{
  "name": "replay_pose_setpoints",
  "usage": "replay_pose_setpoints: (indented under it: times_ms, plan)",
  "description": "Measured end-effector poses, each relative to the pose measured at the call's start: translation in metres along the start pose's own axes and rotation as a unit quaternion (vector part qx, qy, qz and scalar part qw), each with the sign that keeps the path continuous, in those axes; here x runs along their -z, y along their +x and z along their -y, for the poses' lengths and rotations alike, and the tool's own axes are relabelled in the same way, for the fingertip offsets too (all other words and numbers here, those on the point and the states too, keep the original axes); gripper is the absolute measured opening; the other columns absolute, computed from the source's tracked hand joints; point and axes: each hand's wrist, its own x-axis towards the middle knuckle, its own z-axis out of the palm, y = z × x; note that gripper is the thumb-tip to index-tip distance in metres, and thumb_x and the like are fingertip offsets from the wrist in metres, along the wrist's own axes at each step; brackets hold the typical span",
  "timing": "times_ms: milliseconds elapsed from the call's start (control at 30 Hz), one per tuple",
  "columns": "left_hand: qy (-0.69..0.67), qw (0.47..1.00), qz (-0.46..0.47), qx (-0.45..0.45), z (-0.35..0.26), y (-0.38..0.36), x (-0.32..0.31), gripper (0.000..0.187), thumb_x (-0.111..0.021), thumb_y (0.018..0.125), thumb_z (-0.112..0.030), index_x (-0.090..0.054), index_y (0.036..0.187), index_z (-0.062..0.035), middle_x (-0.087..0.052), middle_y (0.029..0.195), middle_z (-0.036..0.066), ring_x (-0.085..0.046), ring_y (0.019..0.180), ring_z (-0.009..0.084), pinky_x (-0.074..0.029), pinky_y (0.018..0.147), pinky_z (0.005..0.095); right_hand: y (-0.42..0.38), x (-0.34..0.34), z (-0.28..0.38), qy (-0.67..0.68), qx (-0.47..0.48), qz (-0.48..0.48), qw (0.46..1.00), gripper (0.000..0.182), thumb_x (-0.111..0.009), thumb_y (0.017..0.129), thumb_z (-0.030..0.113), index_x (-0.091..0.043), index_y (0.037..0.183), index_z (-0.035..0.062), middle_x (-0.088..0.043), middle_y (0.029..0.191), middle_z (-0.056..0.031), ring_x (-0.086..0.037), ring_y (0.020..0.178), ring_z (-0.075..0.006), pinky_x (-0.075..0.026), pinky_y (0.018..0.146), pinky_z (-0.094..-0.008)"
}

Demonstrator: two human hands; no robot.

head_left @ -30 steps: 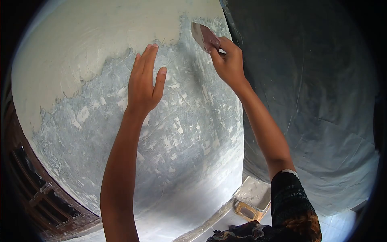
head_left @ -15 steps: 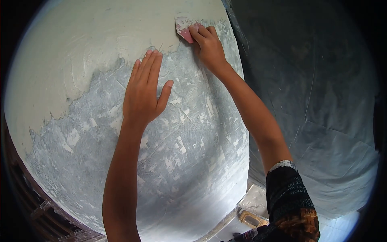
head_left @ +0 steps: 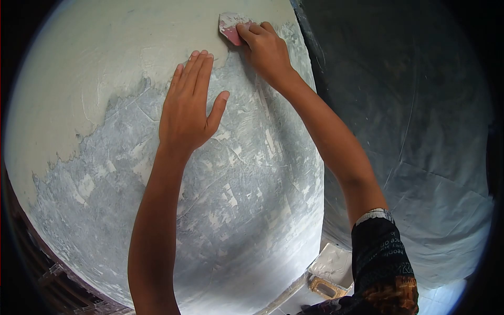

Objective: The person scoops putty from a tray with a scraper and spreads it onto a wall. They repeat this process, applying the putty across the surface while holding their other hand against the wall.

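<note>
- Head view, grip: right hand [head_left: 266,50] is closed on a small pink scraper blade [head_left: 230,29], fingers pressing its back flat against the wall [head_left: 220,173], high up at the line where pale fresh filler [head_left: 131,47] meets the grey patchy surface.
- Left hand [head_left: 190,107] lies open, palm and straight fingers flat on the wall just below and beside the blade; it holds nothing.
- Handling, as judged: the blade looks thin, light and slightly springy, its edge loaded with wet paste, so likely slippery. Best held at the upper back, clear of the working edge, as the fingers do now.
- Surroundings: a dark adjoining wall [head_left: 399,105] meets the worked face at a corner immediately right of the blade, leaving little room to that side.
- Below, on the floor, a tray of white filler [head_left: 336,265] sits near the corner base.
- A patterned dark sleeve [head_left: 380,257] covers the right upper arm.
- Dark framework [head_left: 52,273] shows at lower left, well apart; detail unclear.
</note>
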Motion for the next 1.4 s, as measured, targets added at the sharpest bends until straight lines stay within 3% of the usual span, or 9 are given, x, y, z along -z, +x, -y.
replay_pose_setpoints:
  times_ms: [233, 367, 467, 633, 700, 867, 1000, 1133, 1400]
  plan:
    - [-0.001, 1.0, -0.019, 0.002, 0.003, -0.001, 0.002, 0.057, -0.052, 0.099, -0.023, -0.04, 0.148, 0.0032, -0.047, 0.151, 0.021, -0.038, 0.146, 0.0337, -0.026, 0.121, 0.049, -0.061, 0.049, 0.042, 0.076, -0.026, 0.056, 0.995, 0.042, -0.072, 0.073, 0.001, -0.067, 0.114, 0.0061, -0.067, 0.092, -0.008, -0.063, 0.091, -0.0281, -0.057, 0.074, -0.0397]
    - [0.024, 0.999, -0.034, -0.003, 0.003, 0.0, 0.0, 0.057, -0.051, 0.099, -0.026, -0.043, 0.146, 0.0043, -0.049, 0.148, 0.022, -0.041, 0.144, 0.0348, -0.028, 0.12, 0.0498, -0.013, 0.031, 0.009, 0.037, -0.016, -0.024, 0.999, 0.028, -0.071, 0.075, 0.003, -0.067, 0.102, 0.006, -0.067, 0.088, -0.0077, -0.064, 0.088, -0.0276, -0.056, 0.07, -0.04]
    - [0.042, 0.998, -0.046, -0.002, 0.005, 0.0, -0.001, 0.057, -0.054, 0.098, -0.029, -0.046, 0.144, 0.0054, -0.052, 0.145, 0.023, -0.044, 0.141, 0.0357, -0.031, 0.118, 0.0503, 0.007, 0.003, -0.009, -0.017, 0.013, 0.001, 1.0, 0.021, -0.067, 0.076, 0.002, -0.066, 0.097, 0.0045, -0.067, 0.088, -0.008, -0.064, 0.089, -0.0286, -0.055, 0.07, -0.041]
    - [0.045, 0.998, -0.047, 0.01, 0.003, -0.002, 0.0, 0.057, -0.053, 0.098, -0.029, -0.046, 0.144, 0.0053, -0.052, 0.145, 0.023, -0.044, 0.141, 0.0355, -0.031, 0.118, 0.0501, -0.045, 0.019, 0.013, -0.001, 0.036, 0.018, 0.999, 0.027, -0.066, 0.074, 0.002, -0.067, 0.101, 0.0014, -0.067, 0.086, -0.0097, -0.064, 0.089, -0.0301, -0.054, 0.074, -0.0418]
    - [0.04, 0.998, -0.04, 0.001, 0.003, -0.002, -0.001, 0.057, -0.053, 0.098, -0.029, -0.046, 0.144, 0.005, -0.052, 0.145, 0.022, -0.044, 0.141, 0.0354, -0.031, 0.118, 0.05, -0.058, 0.034, 0.021, 0.075, 0.011, 0.041, 0.996, 0.031, -0.068, 0.073, 0.001, -0.067, 0.104, 0.0024, -0.066, 0.086, -0.0099, -0.064, 0.088, -0.0297, -0.054, 0.074, -0.0416]
    - [0.046, 0.999, -0.025, 0.005, 0.0, -0.001, 0.0, 0.057, -0.053, 0.098, -0.028, -0.046, 0.144, 0.0048, -0.053, 0.145, 0.022, -0.045, 0.141, 0.0351, -0.031, 0.118, 0.05, -0.002, 0.015, -0.009, 0.046, 0.01, -0.032, 0.998, 0.021, -0.069, 0.074, 0.002, -0.064, 0.094, 0.0043, -0.065, 0.083, -0.0095, -0.064, 0.083, -0.0293, -0.053, 0.072, -0.0421]
    - [0.032, 0.999, -0.014, 0.022, 0.003, -0.004, -0.001, 0.055, -0.046, 0.1, -0.025, -0.041, 0.147, 0.004, -0.048, 0.15, 0.021, -0.04, 0.145, 0.0341, -0.025, 0.121, 0.0486, -0.001, -0.005, -0.009, 0.036, 0.056, -0.013, 0.998, 0.024, -0.068, 0.075, 0.003, -0.066, 0.099, 0.0028, -0.067, 0.085, -0.0092, -0.065, 0.088, -0.0293, -0.053, 0.074, -0.0425]
    - [0.027, 0.999, -0.011, 0.018, 0.002, -0.005, -0.001, 0.055, -0.047, 0.1, -0.023, -0.042, 0.147, 0.004, -0.049, 0.149, 0.021, -0.041, 0.144, 0.0345, -0.026, 0.121, 0.0488, -0.049, 0.025, 0.022, 0.073, 0.021, 0.017, 0.997, 0.033, -0.07, 0.072, 0.0, -0.067, 0.104, 0.0024, -0.067, 0.087, -0.0089, -0.065, 0.09, -0.0294, -0.052, 0.076, -0.0423]
    - [0.036, 0.999, -0.015, 0.019, 0.002, -0.005, -0.003, 0.053, -0.048, 0.1, -0.022, -0.043, 0.146, 0.0049, -0.05, 0.147, 0.022, -0.042, 0.143, 0.0347, -0.029, 0.12, 0.0486, 0.008, -0.006, -0.005, 0.011, 0.042, -0.013, 0.999, 0.031, -0.067, 0.076, 0.004, -0.069, 0.107, 0.006, -0.069, 0.09, -0.0076, -0.065, 0.089, -0.0271, -0.052, 0.073, -0.0402]
